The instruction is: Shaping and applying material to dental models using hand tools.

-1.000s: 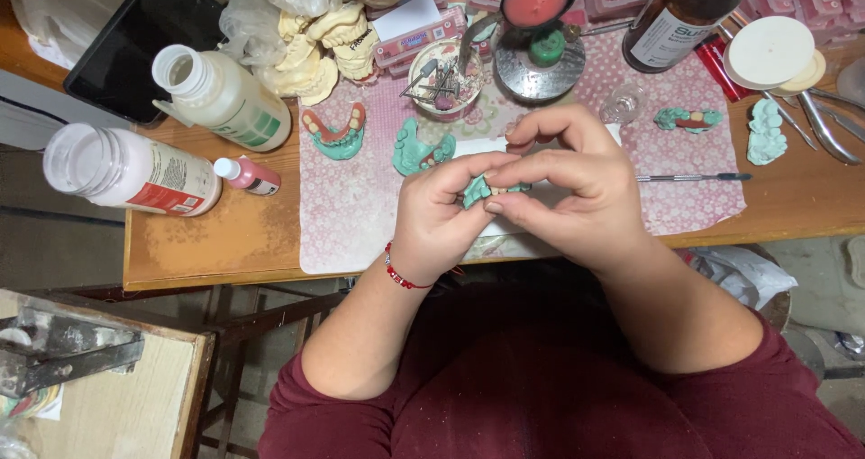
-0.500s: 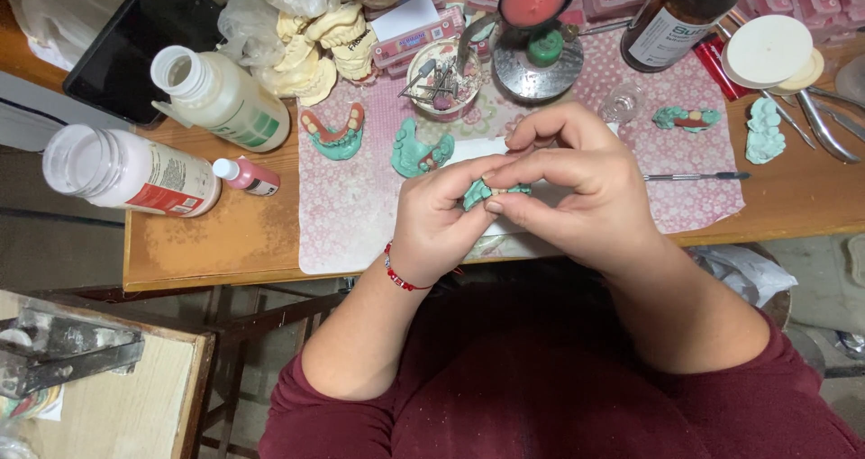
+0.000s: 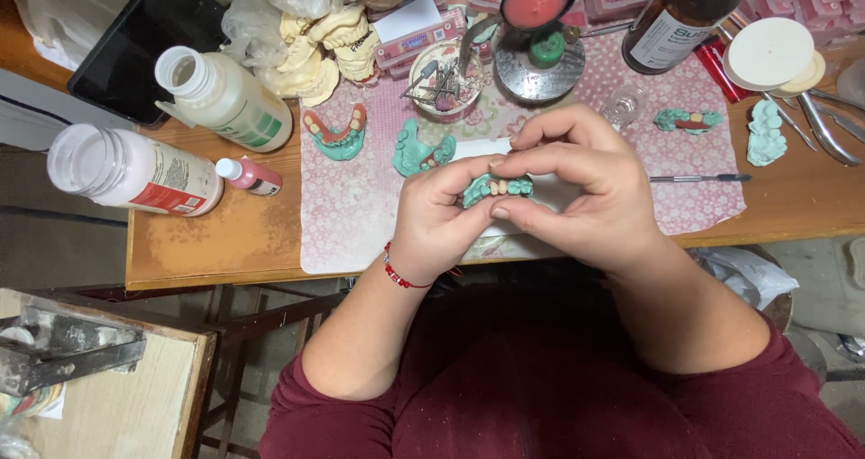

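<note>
Setting teeth on the green cast, both hands closed on it.

I hold the cast (image 3: 498, 189) pinched between left hand (image 3: 439, 214) and right hand (image 3: 590, 193), just above the pink mat (image 3: 360, 216) at the table edge. I'd brace my wrists there, press lightly with thumbs, and keep the tooth row facing me.
</note>
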